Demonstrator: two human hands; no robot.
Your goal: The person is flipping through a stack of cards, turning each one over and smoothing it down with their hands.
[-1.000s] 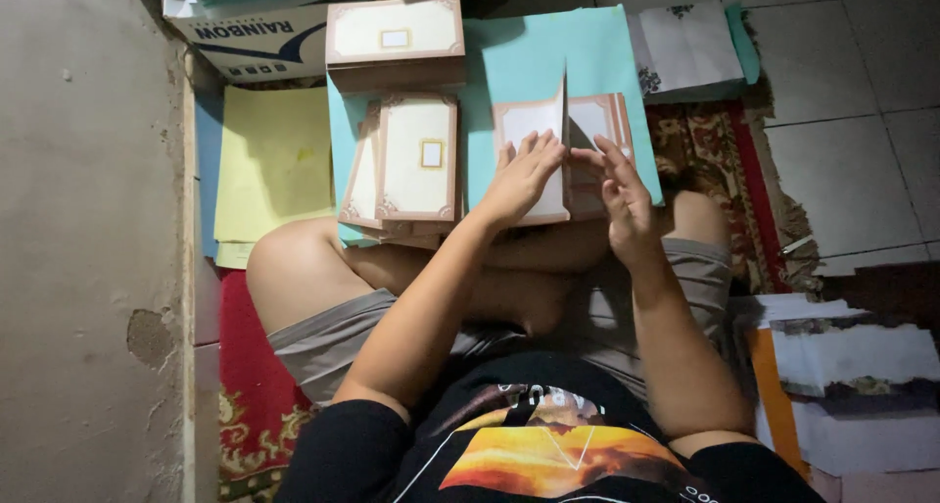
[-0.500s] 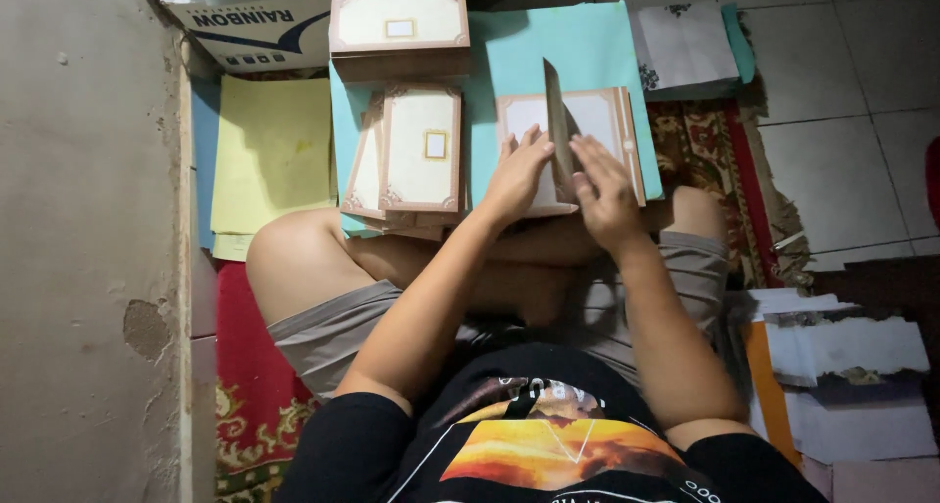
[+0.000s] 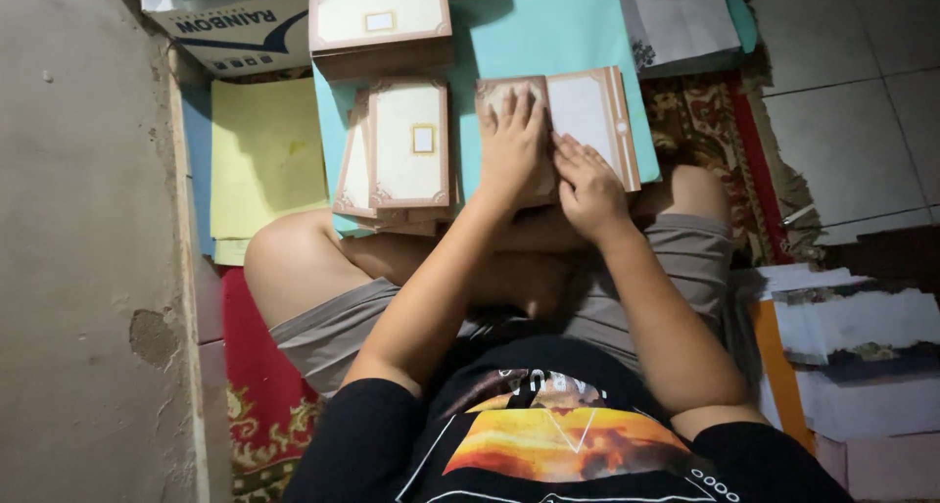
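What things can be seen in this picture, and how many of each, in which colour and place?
Folded card with brown ornate border: one, cream and brown, on the turquoise sheet, under both hands.
Stack of bordered cream cards: one stack, cream and brown, left of the folded card.
Bordered cream box: one, top centre.
Turquoise paper sheet: one, under the cards.
Yellow paper sheets: one pile, left side.
White cardboard carton with blue print: one, top left.
White patterned papers: one pile, top right.
Red patterned rug: one, on the floor.
White torn papers: a pile, right edge.
Left hand: flat on the folded card.
Right hand: flat on it, fingers spread.
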